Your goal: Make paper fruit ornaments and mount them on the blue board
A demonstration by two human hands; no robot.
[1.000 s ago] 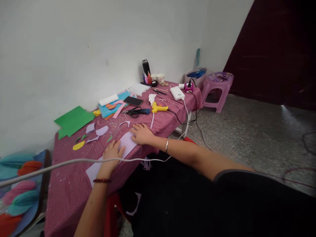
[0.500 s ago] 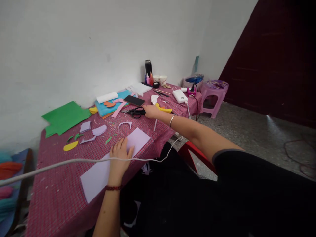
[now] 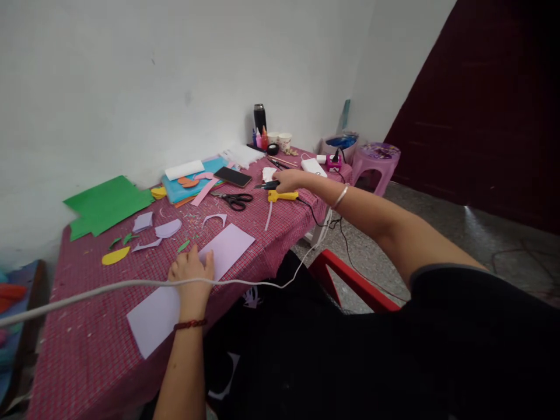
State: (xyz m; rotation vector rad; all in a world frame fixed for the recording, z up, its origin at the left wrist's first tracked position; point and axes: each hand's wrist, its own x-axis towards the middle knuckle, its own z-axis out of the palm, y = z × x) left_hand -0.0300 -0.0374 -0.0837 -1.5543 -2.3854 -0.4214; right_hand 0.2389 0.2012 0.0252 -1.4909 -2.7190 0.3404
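Observation:
My left hand (image 3: 191, 275) lies flat with fingers spread on a long lavender foam sheet (image 3: 230, 248), near the table's front edge. Farther right, my right hand (image 3: 287, 179) is closed around a slim black tool that looks like a utility knife (image 3: 268, 185), its thin tip pointing left. Just below that hand is a yellow glue gun (image 3: 284, 196) with a whitish stick out of its end. Black-handled scissors (image 3: 236, 201) rest on the tablecloth to the left of the knife. Lavender offcuts (image 3: 168, 228) lie beyond my left hand.
A white cable (image 3: 144, 283) hangs across the view in front of my left hand. Green sheets (image 3: 109, 204), a phone (image 3: 233, 176), a white power bank (image 3: 313, 167), paper cups (image 3: 284, 142) and a black flask (image 3: 259, 118) stand or lie farther back. A pink stool (image 3: 376, 160) is at right.
My right hand has moved right, from beside the scissors' handles to above the glue gun, and now has the utility knife in it. My left hand stays on the lavender sheet.

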